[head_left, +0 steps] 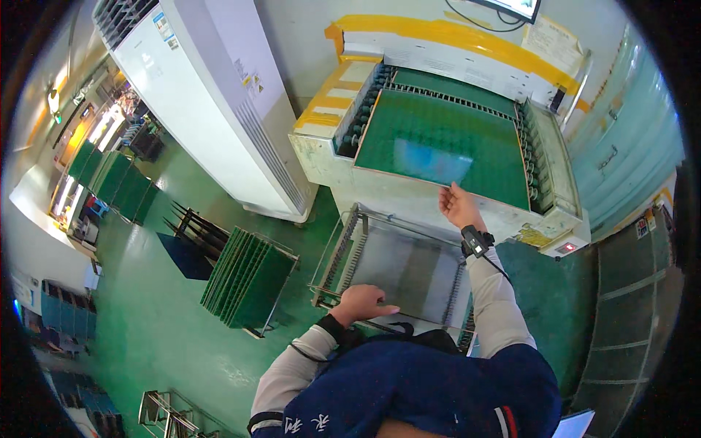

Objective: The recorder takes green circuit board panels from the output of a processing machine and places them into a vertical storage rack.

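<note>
A large green panel (438,139), like a circuit board sheet, lies flat on the rollers of a conveyor machine (438,197), with a bluish reflection on its surface. At the panel's front edge is my right hand (461,208), its fingertips closed on that edge. Lower down and to the left, my left hand (361,303) holds nothing; its thumb is stretched out and apart from the loosely bent fingers. It hovers by the near left part of a metal rack (409,270) with toothed, spring-like side rails, which stands in front of the machine.
Left of the metal rack stands another rack of upright green panels (248,281), with dark panels (186,252) behind it. A tall white air conditioner (212,95) stands beside the machine. Translucent curtains (621,124) hang at the right, above a grey ribbed surface (628,314).
</note>
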A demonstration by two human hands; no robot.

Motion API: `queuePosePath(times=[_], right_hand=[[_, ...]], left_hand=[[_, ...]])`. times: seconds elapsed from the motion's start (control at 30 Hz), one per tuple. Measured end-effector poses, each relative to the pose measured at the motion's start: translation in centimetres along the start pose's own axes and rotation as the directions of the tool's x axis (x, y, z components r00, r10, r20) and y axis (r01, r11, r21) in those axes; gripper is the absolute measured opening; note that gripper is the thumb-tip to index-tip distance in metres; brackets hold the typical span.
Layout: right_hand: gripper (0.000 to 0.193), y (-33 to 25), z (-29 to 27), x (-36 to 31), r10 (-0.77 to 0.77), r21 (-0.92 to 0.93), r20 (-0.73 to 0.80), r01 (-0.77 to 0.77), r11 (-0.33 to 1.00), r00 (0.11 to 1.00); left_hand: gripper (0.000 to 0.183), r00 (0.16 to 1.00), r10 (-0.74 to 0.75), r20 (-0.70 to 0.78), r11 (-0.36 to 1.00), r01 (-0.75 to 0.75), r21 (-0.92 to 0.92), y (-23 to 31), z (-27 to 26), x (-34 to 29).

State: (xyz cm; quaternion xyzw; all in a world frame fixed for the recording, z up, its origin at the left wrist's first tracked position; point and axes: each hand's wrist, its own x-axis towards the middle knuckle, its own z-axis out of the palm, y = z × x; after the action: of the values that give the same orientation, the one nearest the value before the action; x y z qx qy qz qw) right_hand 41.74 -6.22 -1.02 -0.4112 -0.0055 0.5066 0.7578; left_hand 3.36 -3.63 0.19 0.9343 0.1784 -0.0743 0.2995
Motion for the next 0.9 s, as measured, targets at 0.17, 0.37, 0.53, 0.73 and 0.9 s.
queuePosePath(times=[0.17,0.37,0.53,0.73,0.9], right_hand=[[0.028,0.4,1.3,-1.4,-0.005,-0.123,0.026,0.008,0.992,1.0],[0.03,1.0,2.3,-5.3,0.07,-0.483,0.189,0.031,0.875,0.98],[0.035,2.9,4.7,-12.0,0.196,-0.813,0.183,0.036,0.582,0.963],[0.037,8.2,2.6,-15.0,0.525,-0.966,0.26,0.222,0.135,0.81],[0.043,11.4,-0.2,-17.6,0.564,-0.934,0.301,0.358,0.012,0.769]], left_hand=[[0.071,1.0,-0.009,-0.001,0.999,0.009,0.042,-0.6,0.7,-0.1],[0.073,1.0,-0.013,0.015,0.998,0.012,0.069,0.0,0.2,-0.1],[0.076,0.996,-0.046,0.08,0.995,0.039,0.087,0.6,-0.4,-0.2],[0.076,0.992,-0.08,0.097,0.995,0.074,0.065,-0.5,0.1,-0.4],[0.076,0.995,-0.072,0.072,0.997,0.072,0.009,-0.9,0.8,0.4]])
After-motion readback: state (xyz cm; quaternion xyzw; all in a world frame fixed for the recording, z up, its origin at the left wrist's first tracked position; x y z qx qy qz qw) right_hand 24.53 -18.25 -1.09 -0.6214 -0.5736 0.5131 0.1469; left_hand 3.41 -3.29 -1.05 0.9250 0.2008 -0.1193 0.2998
